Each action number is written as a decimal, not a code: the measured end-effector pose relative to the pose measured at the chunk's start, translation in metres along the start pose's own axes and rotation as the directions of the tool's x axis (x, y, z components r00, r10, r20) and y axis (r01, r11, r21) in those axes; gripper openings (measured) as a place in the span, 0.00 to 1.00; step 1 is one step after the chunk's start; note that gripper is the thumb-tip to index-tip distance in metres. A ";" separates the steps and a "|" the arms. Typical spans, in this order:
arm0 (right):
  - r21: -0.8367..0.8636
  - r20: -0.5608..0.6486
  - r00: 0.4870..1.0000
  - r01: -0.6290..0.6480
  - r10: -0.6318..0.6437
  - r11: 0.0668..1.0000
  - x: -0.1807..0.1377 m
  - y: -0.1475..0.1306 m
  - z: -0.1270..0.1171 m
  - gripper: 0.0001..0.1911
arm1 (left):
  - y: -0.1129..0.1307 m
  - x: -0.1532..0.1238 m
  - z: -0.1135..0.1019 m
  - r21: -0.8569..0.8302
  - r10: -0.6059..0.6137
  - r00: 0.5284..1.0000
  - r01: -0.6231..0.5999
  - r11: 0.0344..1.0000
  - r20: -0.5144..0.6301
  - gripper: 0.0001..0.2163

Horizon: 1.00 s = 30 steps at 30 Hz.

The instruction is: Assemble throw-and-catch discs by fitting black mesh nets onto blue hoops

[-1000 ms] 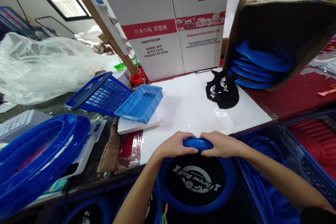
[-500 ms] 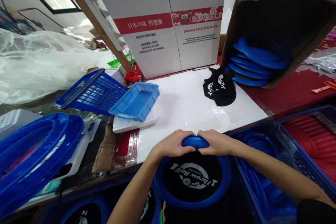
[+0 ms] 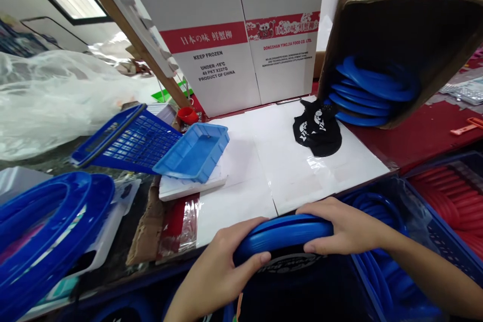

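Observation:
A blue ring with black printed fabric across its middle, a throw-ball disc (image 3: 289, 234), is held between both hands at the table's front edge. My left hand (image 3: 226, 261) grips its left side, fingers over the rim and thumb on the near face. My right hand (image 3: 339, 226) clasps the right side the same way. The disc is tilted so its rim faces up, and its printing is mostly cut off from sight. Beyond it, black printed fabric pieces (image 3: 319, 131) lie on the white board (image 3: 256, 161).
A carton (image 3: 400, 20) with stacked blue rings (image 3: 362, 95) stands at the back right. Crates of blue rings (image 3: 377, 271) and red rings (image 3: 449, 191) are at right. A light-blue tray (image 3: 194, 153), a blue basket (image 3: 132, 141) and large blue rings (image 3: 90, 216) lie left.
Both hands have spread from the disc's top edge to its two sides. The disc has tipped and come closer, its printed face turning out of view.

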State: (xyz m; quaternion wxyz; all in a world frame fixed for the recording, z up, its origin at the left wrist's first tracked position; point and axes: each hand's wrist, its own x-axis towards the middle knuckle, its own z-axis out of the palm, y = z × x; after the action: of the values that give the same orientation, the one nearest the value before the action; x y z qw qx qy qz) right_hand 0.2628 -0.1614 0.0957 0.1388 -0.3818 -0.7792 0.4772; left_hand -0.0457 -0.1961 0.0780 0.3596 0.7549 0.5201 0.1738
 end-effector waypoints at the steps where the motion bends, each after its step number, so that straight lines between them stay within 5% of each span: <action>1: -0.013 0.007 1.000 -0.003 0.003 1.000 -0.001 0.000 0.000 0.23 | -0.001 -0.001 0.004 -0.007 -0.009 1.000 0.009 1.000 0.017 0.25; 7: -0.144 0.111 0.994 0.010 0.006 0.990 -0.005 0.005 0.013 0.15 | -0.015 -0.008 0.026 -0.014 -0.037 0.990 0.040 0.999 0.134 0.25; 14: -0.198 0.158 0.986 0.076 -0.044 0.977 -0.007 0.006 0.019 0.16 | -0.008 -0.030 0.033 -0.025 0.076 0.997 -0.076 0.997 0.017 0.18; 19: -0.359 0.207 0.978 0.087 -0.012 0.929 -0.008 -0.002 0.018 0.15 | 0.011 -0.026 0.033 -0.082 0.179 0.984 -0.177 0.981 0.023 0.07; 24: -0.490 0.200 0.980 0.087 0.015 0.867 -0.008 -0.009 0.015 0.15 | 0.020 -0.018 0.036 -0.114 0.234 0.972 -0.233 0.966 -0.003 0.07; 30: -0.264 0.198 0.979 0.005 0.049 0.965 -0.011 0.018 0.003 0.22 | -0.033 -0.030 0.037 -0.117 0.083 0.990 -0.096 0.988 -0.110 0.20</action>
State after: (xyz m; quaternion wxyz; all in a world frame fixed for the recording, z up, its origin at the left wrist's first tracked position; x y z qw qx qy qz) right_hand 0.2769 -0.1668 0.0802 0.0015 -0.3547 -0.8414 0.4077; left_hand -0.0562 -0.2298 0.0320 0.3692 0.7440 0.4923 0.2606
